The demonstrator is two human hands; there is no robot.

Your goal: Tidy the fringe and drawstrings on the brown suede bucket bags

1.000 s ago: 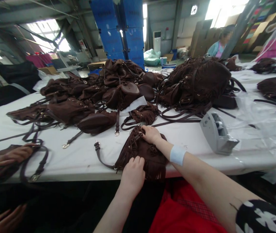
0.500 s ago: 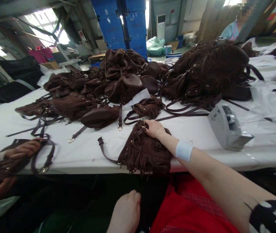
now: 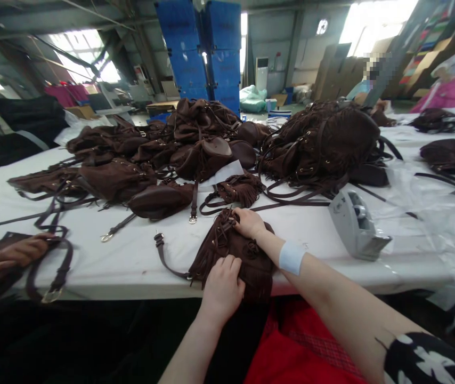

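A dark brown fringed handbag [image 3: 251,269] lies at the table's front edge, its opening turned away from me. My right hand [image 3: 247,221] is closed on the gathered top of the bag, by the drawstring. Lower down, my left hand [image 3: 223,282] rests on the bag's front, its fingers curled in at the fringe; the fingertips are partly hidden. From the bag's left side a buckled strap [image 3: 163,256] trails over the white table. Just beyond the bag lies a smaller fringed piece [image 3: 239,189] with a strap.
Heaped brown bags [image 3: 323,144] cover the back of the white table [image 3: 123,266]. At right stands a grey tape dispenser [image 3: 357,226], with clear plastic [image 3: 427,213] beyond it. A co-worker's hand [image 3: 15,253] holds a brown bag at far left.
My left hand has risen from below the table edge onto the bag's front. My right hand keeps its hold on the top. The view has tilted up slightly.
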